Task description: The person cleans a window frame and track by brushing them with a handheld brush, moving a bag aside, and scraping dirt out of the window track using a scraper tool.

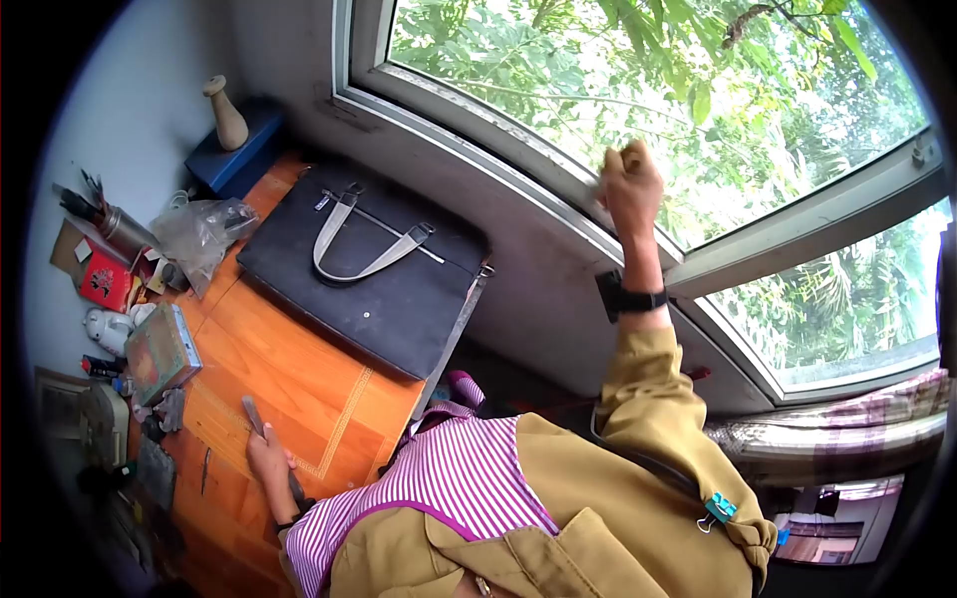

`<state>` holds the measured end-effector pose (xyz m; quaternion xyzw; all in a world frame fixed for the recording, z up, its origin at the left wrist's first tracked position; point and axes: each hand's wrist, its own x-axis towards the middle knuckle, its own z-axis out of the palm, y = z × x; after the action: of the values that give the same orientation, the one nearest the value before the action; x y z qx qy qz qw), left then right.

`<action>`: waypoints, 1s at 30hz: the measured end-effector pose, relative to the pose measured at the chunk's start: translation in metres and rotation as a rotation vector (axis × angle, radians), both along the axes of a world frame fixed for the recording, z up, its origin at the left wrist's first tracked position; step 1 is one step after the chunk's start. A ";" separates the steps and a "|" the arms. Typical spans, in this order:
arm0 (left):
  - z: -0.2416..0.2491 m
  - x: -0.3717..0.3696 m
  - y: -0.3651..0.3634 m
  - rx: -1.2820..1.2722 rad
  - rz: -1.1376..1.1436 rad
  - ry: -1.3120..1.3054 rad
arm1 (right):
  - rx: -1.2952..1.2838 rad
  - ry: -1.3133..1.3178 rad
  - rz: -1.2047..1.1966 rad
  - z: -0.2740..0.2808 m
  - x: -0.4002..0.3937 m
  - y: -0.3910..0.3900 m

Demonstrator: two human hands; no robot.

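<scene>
My left hand [269, 460] is low over the orange-brown wooden desk [274, 339], its fingers closed around a slim grey tool [252, 411]. The tool's narrow flat end points up past the fingers; its kind is not clear. Raised in front of the window, my right hand [631, 189] makes a fist with a dark watch on the wrist. A brownish spot shows between its fingers, but I cannot make out what it holds. Between the hands, a black briefcase [369, 269] with grey handles lies flat on the desk.
A blue box [239, 149] bears a pale wooden pestle-like piece [227, 118]. Along the wall are a pen holder [128, 234], a plastic bag [204, 234], a red packet [105, 281] and a worn box [162, 354]. The window frame [488, 125] borders my right hand.
</scene>
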<state>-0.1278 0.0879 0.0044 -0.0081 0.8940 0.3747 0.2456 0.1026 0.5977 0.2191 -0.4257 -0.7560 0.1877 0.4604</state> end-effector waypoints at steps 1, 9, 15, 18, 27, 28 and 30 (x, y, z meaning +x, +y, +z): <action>0.000 0.000 0.000 -0.001 -0.008 0.004 | -0.195 0.213 0.159 0.015 -0.021 -0.008; 0.002 0.005 0.002 0.017 0.019 0.099 | -0.207 0.395 0.655 0.045 -0.126 -0.020; 0.013 0.008 0.011 0.036 0.088 0.052 | -0.373 0.370 0.819 0.029 -0.227 -0.005; 0.014 0.010 0.014 0.011 0.119 0.065 | -0.466 0.456 0.815 0.012 -0.284 0.003; 0.020 0.011 0.014 -0.048 0.067 0.059 | -0.504 0.082 1.006 -0.026 -0.277 0.028; 0.021 0.010 0.014 -0.022 0.051 0.071 | -0.502 0.012 0.980 -0.022 -0.256 0.025; 0.029 0.013 0.015 -0.004 0.048 0.070 | -0.526 -0.041 0.956 -0.018 -0.213 0.019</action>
<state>-0.1152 0.1030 0.0337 -0.0170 0.9023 0.3787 0.2053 -0.1105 0.6167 0.2014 -0.1389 -0.8017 0.5505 0.1868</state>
